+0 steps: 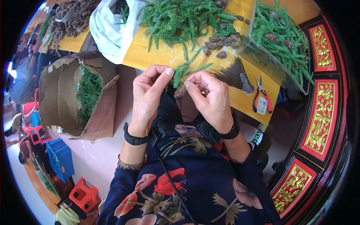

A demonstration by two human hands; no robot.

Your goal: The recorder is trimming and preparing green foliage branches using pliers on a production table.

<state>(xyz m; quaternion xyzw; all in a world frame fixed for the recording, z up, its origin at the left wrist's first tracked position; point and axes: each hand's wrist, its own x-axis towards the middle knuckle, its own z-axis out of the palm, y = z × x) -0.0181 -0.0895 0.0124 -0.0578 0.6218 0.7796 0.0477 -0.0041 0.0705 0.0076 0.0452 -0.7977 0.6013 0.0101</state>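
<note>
Above my lap, in front of the table's near edge, my left hand [150, 93] pinches a green artificial pine sprig [183, 69] between thumb and fingers. Below the sprig hangs a brown pine cone [180, 92], between my two hands. My right hand [210, 95] is closed in a pinch beside the cone and the sprig's lower end; what its fingertips hold is too small to tell. Both wrists wear black straps. Farther back on the yellow table [138, 56] lies a heap of green sprigs [180, 22], with loose pine cones [223, 42] beside it.
Red-handled pliers [261, 95] and a dark fan-shaped brush [238, 77] lie at the table's right. Behind them stands a clear bin [270, 60] of sprigs and cones. To the left are an open cardboard box [60, 97], a white bag [112, 33], a blue crate [60, 159] and a red stool [84, 195].
</note>
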